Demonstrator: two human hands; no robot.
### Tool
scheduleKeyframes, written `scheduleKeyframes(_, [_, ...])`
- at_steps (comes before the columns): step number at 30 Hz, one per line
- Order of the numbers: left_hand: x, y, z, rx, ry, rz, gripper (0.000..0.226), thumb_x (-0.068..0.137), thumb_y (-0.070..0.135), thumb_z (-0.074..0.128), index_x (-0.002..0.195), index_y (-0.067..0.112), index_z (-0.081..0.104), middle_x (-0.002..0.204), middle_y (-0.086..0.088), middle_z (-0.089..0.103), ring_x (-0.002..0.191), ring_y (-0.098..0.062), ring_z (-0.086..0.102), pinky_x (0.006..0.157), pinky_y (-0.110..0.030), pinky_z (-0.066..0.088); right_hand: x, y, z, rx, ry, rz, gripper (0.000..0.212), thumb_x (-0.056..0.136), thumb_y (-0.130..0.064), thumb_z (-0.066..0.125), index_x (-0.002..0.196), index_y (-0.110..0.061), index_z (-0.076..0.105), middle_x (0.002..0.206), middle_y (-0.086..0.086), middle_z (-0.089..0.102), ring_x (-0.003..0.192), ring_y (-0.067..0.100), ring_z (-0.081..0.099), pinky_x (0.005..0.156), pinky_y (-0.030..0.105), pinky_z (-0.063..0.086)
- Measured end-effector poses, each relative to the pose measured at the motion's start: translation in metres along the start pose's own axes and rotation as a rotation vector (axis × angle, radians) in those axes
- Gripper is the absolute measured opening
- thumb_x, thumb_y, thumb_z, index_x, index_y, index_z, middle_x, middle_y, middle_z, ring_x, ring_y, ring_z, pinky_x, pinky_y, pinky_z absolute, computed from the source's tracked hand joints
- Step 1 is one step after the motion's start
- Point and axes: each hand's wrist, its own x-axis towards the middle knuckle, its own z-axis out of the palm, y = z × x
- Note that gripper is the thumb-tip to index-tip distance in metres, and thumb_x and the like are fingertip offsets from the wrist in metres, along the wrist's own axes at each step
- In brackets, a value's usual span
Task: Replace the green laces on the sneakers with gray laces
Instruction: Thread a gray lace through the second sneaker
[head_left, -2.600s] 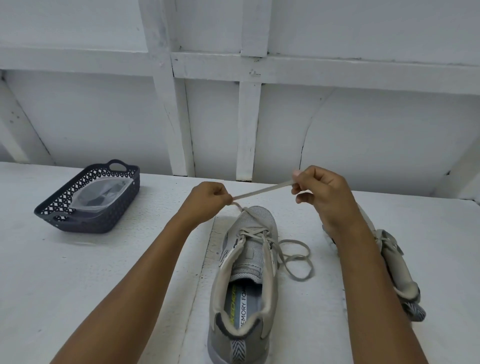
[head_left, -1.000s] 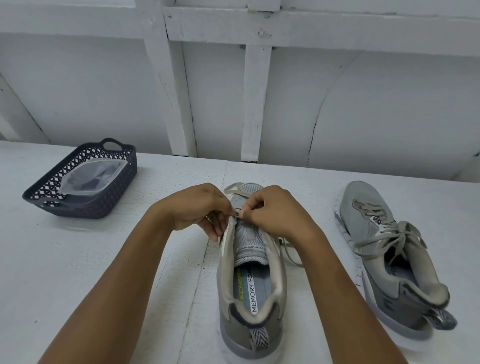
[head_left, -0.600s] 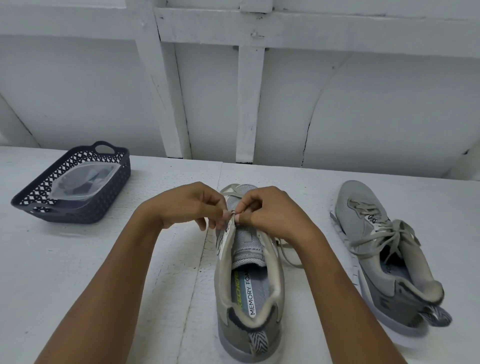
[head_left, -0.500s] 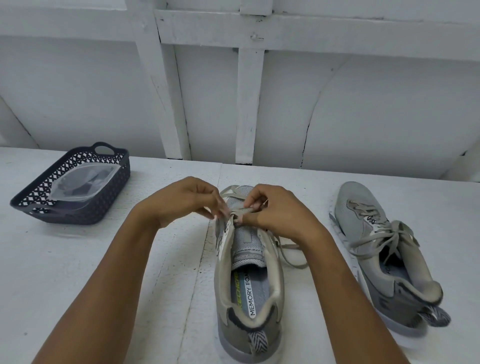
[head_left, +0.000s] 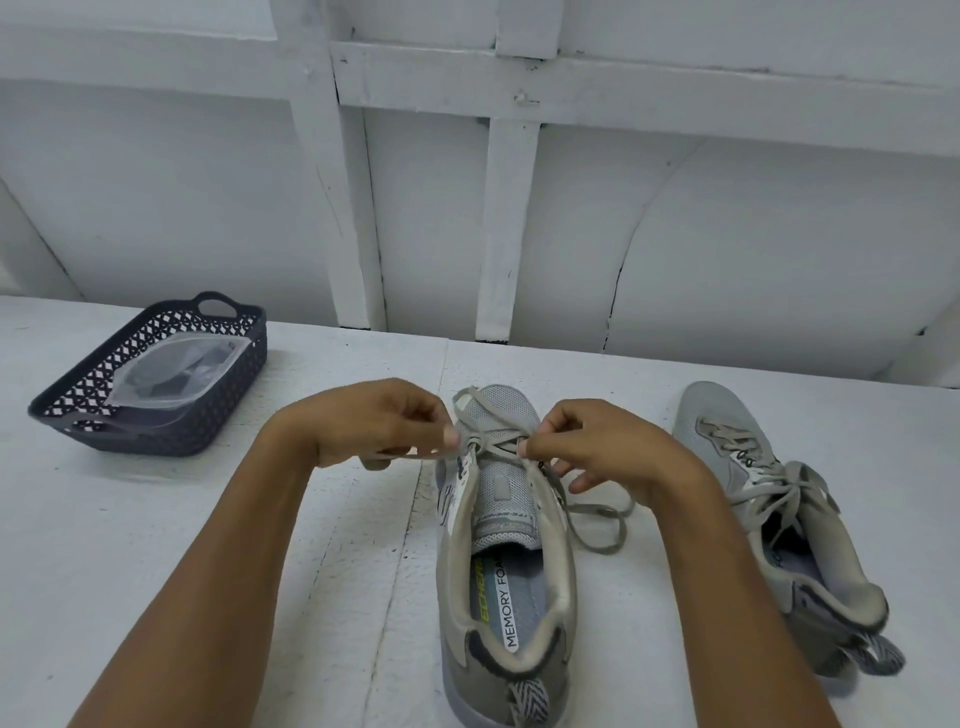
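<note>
- Head view. The near sneaker (head_left: 500, 519), a gray mesh low-top with a pale padded collar, stands toe-away on the white painted wooden table (head_left: 156, 545). Its heel is toward the person, likely so the eyelet rows face up and both hands reach them evenly.
- The gray lace (head_left: 493, 441), a flat woven cord, crosses only the lowest eyelets near the toe. The tongue below the crossing is bare, so I judge the lacing to be barely begun on this shoe.
- The left hand (head_left: 374, 423) has curled fingers and pinches the strand that runs out leftward from the left eyelet row. The strand looks drawn taut, probably to take up slack.
- The right hand (head_left: 597, 447) pinches the lace between thumb and forefinger right at the right eyelet row. This looks like steadying or feeding the cord there. Its other fingers are loosely bent.
- The spare length of the lace lies looped on the table just right of the shoe, out of the working area.
- The far sneaker (head_left: 727, 415), a matching gray mesh shoe, lies to the right, tipped on its side. It is fully laced in gray and tied, which I read as finished and set aside.
- The dark lattice plastic basket (head_left: 223, 405) sits well to the left and holds a clear plastic bag (head_left: 176, 369). The bag's contents are dark and I cannot make them out.
- No green lace is visible anywhere.
</note>
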Motion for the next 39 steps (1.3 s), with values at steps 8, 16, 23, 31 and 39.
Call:
scheduleKeyframes(8, [0.000, 0.000, -0.005, -0.320, 0.179, 0.275, 0.019, 0.090, 0.018, 0.062, 0.085, 0.000, 0.065, 0.093, -0.011, 0.071, 0.080, -0.019, 0.063, 0.070, -0.033, 0.050, 0.004, 0.004, 0.000, 0.077, -0.062, 0.055, 0.024, 0.082, -0.027, 0.076, 0.091, -0.008, 0.066, 0.082, 0.004, 0.065, 0.074, 0.015, 0.063, 0.066, 0.030, 0.059])
scheduleKeyframes(16, [0.009, 0.000, -0.003, -0.516, 0.142, 0.143, 0.022, 0.099, 0.020, 0.057, 0.078, 0.015, 0.051, 0.065, -0.003, 0.044, 0.046, -0.009, 0.020, 0.043, -0.017, 0.020, 0.002, 0.003, -0.002, 0.094, -0.120, 0.072, 0.016, 0.085, -0.026, 0.073, 0.082, -0.011, 0.068, 0.071, 0.004, 0.060, 0.067, 0.015, 0.057, 0.063, 0.028, 0.054])
scheduleKeyframes(23, [-0.002, 0.004, 0.000, 0.116, -0.109, 0.024, 0.006, 0.088, 0.015, 0.072, 0.083, 0.019, 0.072, 0.075, -0.007, 0.061, 0.052, -0.010, 0.035, 0.048, -0.024, 0.026, 0.006, 0.005, -0.002, 0.075, -0.134, 0.066, 0.019, 0.084, -0.029, 0.073, 0.078, -0.013, 0.066, 0.070, 0.002, 0.059, 0.067, 0.015, 0.055, 0.061, 0.026, 0.051])
scheduleKeyframes(31, [0.002, 0.004, -0.005, -0.675, 0.135, 0.326, 0.014, 0.088, 0.013, 0.054, 0.077, 0.003, 0.053, 0.074, -0.019, 0.063, 0.077, -0.033, 0.068, 0.078, -0.040, 0.057, 0.004, 0.006, -0.004, 0.104, -0.148, 0.061, 0.016, 0.084, -0.028, 0.073, 0.077, -0.013, 0.071, 0.071, 0.002, 0.060, 0.069, 0.016, 0.056, 0.064, 0.028, 0.053])
scheduleKeyframes(39, [0.005, 0.000, -0.006, -0.160, 0.123, 0.027, 0.007, 0.093, 0.009, 0.062, 0.087, 0.012, 0.062, 0.066, -0.003, 0.047, 0.048, -0.013, 0.029, 0.042, -0.021, 0.024, 0.003, 0.005, -0.006, 0.101, -0.151, 0.068, 0.017, 0.086, -0.024, 0.069, 0.075, -0.011, 0.069, 0.069, 0.003, 0.060, 0.064, 0.013, 0.057, 0.064, 0.028, 0.053])
